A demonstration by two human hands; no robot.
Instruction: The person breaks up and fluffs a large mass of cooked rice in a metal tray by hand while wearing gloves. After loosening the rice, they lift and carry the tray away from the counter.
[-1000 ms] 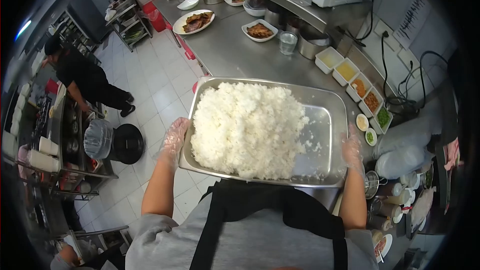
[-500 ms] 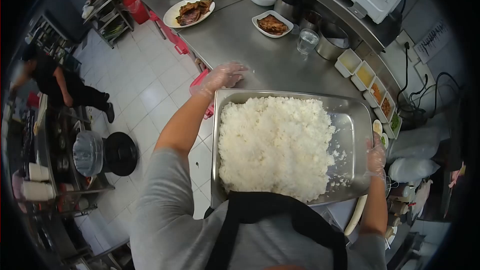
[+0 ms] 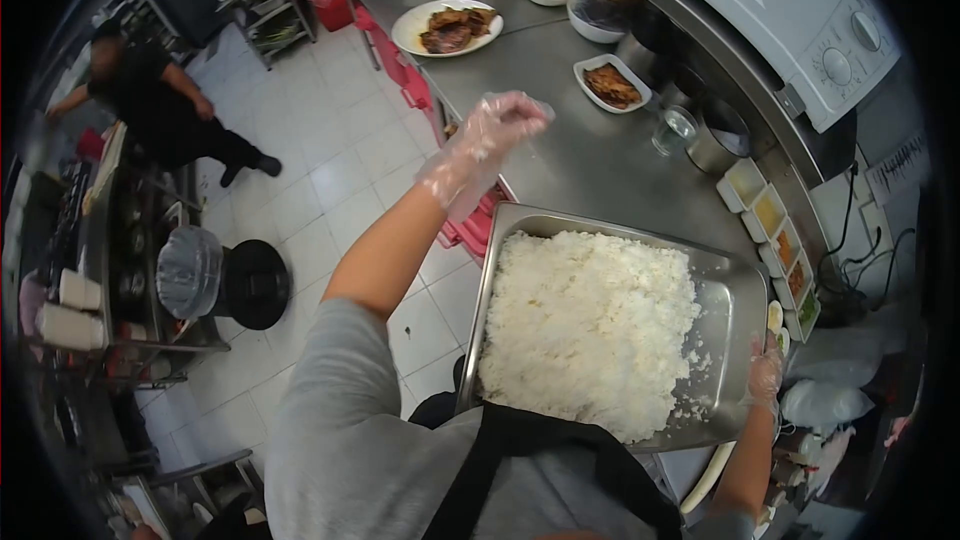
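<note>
A large steel tray (image 3: 735,315) lies in front of my body, with white rice (image 3: 590,330) covering its left and middle parts. My left hand (image 3: 493,145), in a clear plastic glove, is raised beyond the tray's far left corner. Its fingers are curled together, and whether anything is between them I cannot make out. My right hand (image 3: 767,372), also gloved, grips the tray's right rim. Beyond my left hand, a white oval plate (image 3: 408,32) holds browned meat (image 3: 458,30).
A square dish (image 3: 612,83) of meat, a glass of water (image 3: 674,130) and several small containers (image 3: 768,213) stand along the steel counter (image 3: 590,165). A microwave (image 3: 800,40) sits at the upper right. Far left, a person in dark clothes (image 3: 165,105) stands beside shelving.
My left hand has lifted from near the tray's corner, and its fingers have drawn together. The view has shifted, so the tray appears lower and further right. My right hand stays on the rim.
</note>
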